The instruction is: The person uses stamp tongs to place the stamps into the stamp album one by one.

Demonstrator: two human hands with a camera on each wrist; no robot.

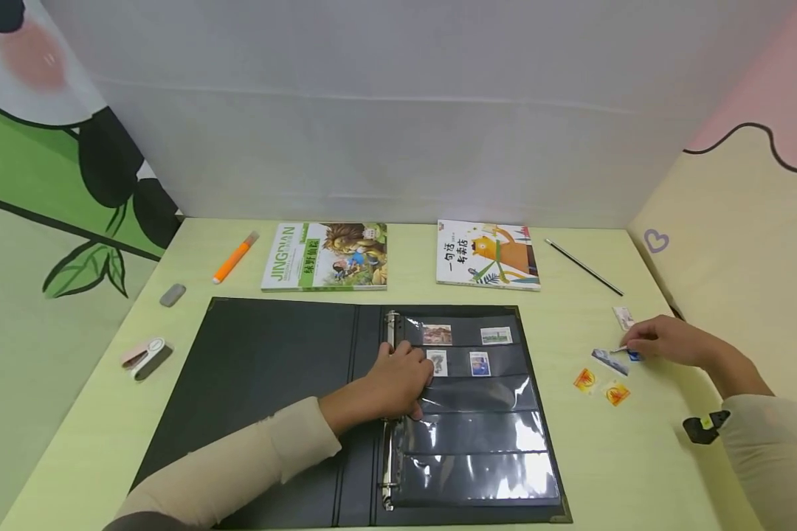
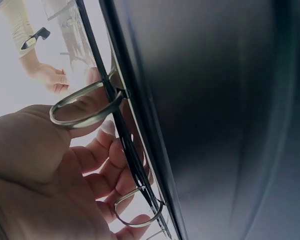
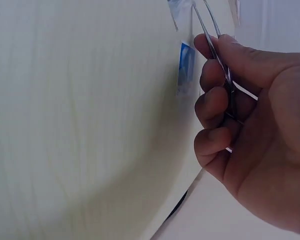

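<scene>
My right hand holds metal tweezers between thumb and fingers, at the right of the table. The tweezers' tips reach a bluish-grey stamp. Partly under that hand lies a blue stamp. Two orange stamps lie just nearer, and a pale stamp farther back. My left hand rests on the left edge of a clear-pocketed black page, beside the metal rings of an open black album. Several stamps sit in its top two pocket rows.
Behind the album lie two picture books, one green and white, one with a bear. A pencil lies at the back right. Along the left are an orange marker, a grey eraser and a small stapler-like object.
</scene>
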